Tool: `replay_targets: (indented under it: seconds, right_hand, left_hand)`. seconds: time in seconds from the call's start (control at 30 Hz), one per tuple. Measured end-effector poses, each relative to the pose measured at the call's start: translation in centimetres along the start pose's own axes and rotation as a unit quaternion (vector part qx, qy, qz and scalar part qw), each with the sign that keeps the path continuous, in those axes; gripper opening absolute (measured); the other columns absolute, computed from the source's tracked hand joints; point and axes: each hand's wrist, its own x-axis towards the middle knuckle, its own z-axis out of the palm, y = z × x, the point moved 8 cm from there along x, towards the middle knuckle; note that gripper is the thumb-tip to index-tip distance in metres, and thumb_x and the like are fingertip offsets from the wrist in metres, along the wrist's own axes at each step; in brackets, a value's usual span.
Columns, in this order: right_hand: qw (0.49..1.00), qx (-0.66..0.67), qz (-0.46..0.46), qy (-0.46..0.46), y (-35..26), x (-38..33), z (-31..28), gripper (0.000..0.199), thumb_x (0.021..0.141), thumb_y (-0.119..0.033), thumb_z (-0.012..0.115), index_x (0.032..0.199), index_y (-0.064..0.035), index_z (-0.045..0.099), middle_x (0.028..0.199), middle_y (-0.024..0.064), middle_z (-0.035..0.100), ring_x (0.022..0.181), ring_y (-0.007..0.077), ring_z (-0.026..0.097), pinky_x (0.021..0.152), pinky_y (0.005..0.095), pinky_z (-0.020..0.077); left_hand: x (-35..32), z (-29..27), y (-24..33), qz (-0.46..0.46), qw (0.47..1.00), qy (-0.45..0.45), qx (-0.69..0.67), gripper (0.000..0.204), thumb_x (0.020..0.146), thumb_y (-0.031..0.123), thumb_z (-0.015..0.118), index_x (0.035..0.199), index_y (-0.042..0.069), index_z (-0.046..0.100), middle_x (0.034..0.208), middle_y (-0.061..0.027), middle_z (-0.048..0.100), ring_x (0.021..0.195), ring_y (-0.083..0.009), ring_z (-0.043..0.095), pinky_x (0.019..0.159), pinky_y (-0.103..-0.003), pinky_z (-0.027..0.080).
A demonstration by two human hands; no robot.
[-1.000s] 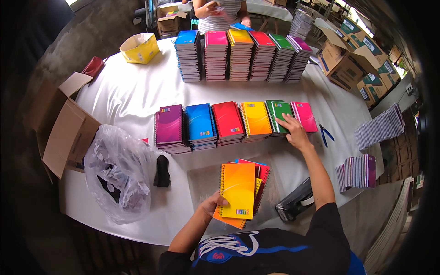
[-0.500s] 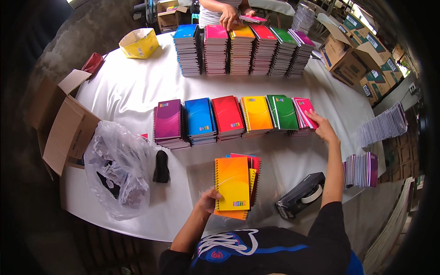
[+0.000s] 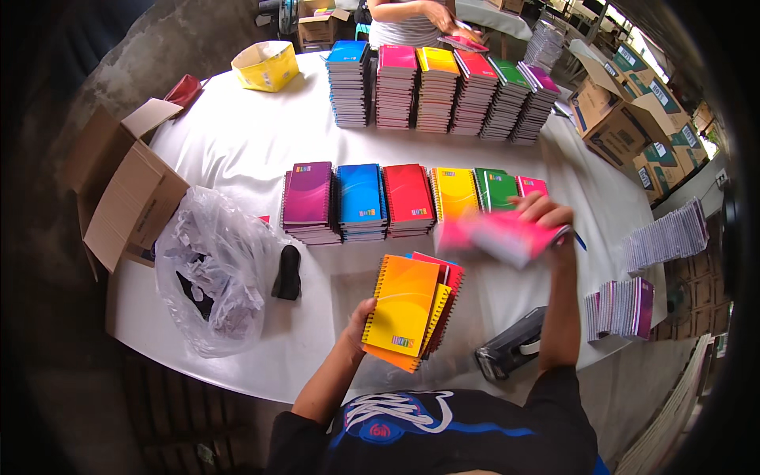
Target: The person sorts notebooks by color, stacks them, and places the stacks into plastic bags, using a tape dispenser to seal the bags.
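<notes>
My left hand (image 3: 362,318) grips the left edge of a fanned bundle of spiral notebooks (image 3: 402,305), an orange-yellow one on top with red and other covers poking out beneath. In my right hand (image 3: 548,215) is a pink notebook (image 3: 495,236), blurred by motion, above the table to the right of the bundle. Beyond stands a row of notebook stacks: purple (image 3: 308,192), blue (image 3: 362,192), red (image 3: 408,194), yellow (image 3: 455,190), green (image 3: 499,188) and pink (image 3: 532,185). The pink notebook partly covers the row's right end.
Taller notebook stacks (image 3: 396,87) line the far side, where a co-worker's hand (image 3: 443,17) holds a pink notebook. A plastic bag of scraps (image 3: 214,269) and open carton (image 3: 134,210) are left, a black tape dispenser (image 3: 511,344) near right, more notebooks (image 3: 621,307) at the right edge.
My right hand has lifted the pink notebook off the right-end stack and brought it left and nearer. The left hand's bundle has tilted slightly. Across the table, the co-worker's hand has left the yellow stack.
</notes>
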Motion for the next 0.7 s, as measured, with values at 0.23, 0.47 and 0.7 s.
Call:
replay_targets:
  seconds: [0.23,0.47,0.7]
  right_hand:
    - [0.858,0.125,0.158,-0.473,5.3,0.7,15.5,0.036,0.073,-0.004,0.067,0.104,-0.0225,0.071,0.104,0.0066,0.068,0.106,0.0254,0.054,0.106,0.0482,0.0257]
    - [0.781,-0.071,0.267,-0.560,8.8,1.2,20.9,0.081,0.061,0.014,0.058,0.128,-0.0300,0.051,0.150,0.0075,0.022,0.139,0.0303,0.018,0.108,0.0598,0.0146]
    - [0.763,-0.444,0.266,-0.387,17.9,9.6,20.9,0.082,0.073,-0.022,0.072,0.141,-0.0239,0.027,0.150,0.0148,0.017,0.138,0.0333,0.018,0.107,0.0582,0.0192]
  left_hand:
    - [-1.3,-1.4,-1.2,-0.082,0.995,0.039,0.049,0.069,0.068,0.023,0.068,0.128,-0.002,0.043,0.115,-0.0195,0.058,0.100,-0.0308,0.061,0.091,-0.043,0.048]
    - [-5.0,-2.3,-0.2,-0.024,0.996,0.014,0.088,0.072,0.062,0.019,0.070,0.126,-0.004,0.044,0.114,-0.0193,0.059,0.100,-0.0294,0.062,0.090,-0.040,0.049]
    - [-8.3,-4.9,3.2,0.111,0.993,-0.007,0.048,0.069,0.065,0.026,0.065,0.123,-0.005,0.045,0.110,-0.0195,0.060,0.094,-0.0288,0.063,0.084,-0.039,0.052]
